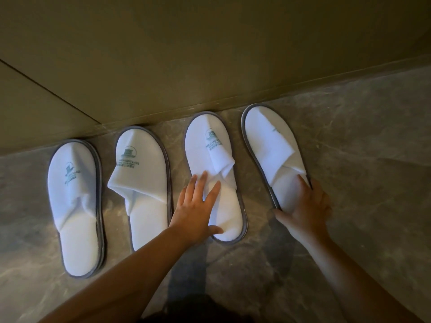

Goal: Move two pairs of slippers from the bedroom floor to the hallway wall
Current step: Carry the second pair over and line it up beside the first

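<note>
Left hand (198, 206) spread flat on third slipper (215, 178); right hand (307, 203) pinching fourth slipper (275, 155) heel, tilted 11 o'clock; a shove could skew the row along wall (210, 66)

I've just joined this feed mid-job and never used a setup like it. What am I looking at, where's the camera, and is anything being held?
There is no machine here: a person works bare-handed, and the single picture comes from a camera on their head, looking down. Four white slippers lie in a row on the marble floor, toes at the wall. The left hand lies flat, fingers spread, on the third slipper. The right hand grips the heel end of the fourth slipper, which sits angled. The first slipper and second slipper are untouched.
</note>
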Tool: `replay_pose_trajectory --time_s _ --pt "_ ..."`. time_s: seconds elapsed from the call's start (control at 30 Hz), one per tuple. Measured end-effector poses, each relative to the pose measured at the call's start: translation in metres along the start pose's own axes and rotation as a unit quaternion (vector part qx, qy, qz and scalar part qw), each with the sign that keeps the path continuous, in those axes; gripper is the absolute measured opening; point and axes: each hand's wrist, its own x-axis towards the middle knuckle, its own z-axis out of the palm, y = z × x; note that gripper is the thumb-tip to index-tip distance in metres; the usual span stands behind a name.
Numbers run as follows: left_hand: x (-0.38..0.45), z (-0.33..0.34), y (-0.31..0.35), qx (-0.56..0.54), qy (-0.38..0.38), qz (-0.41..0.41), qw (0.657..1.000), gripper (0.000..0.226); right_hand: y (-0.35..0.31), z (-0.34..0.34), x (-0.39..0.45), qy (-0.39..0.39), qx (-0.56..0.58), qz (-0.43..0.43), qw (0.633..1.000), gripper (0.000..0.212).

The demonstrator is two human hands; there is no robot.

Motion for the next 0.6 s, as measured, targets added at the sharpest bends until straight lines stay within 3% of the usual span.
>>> replay_pose_trajectory --time_s 0.6 --pt "-0.0004 0.0019 -0.0007 0.000 0.002 -0.002 1.000 0.098 -0.0114 0.0095 -0.0013 0.019 0.018 0.050 0.998 0.095"
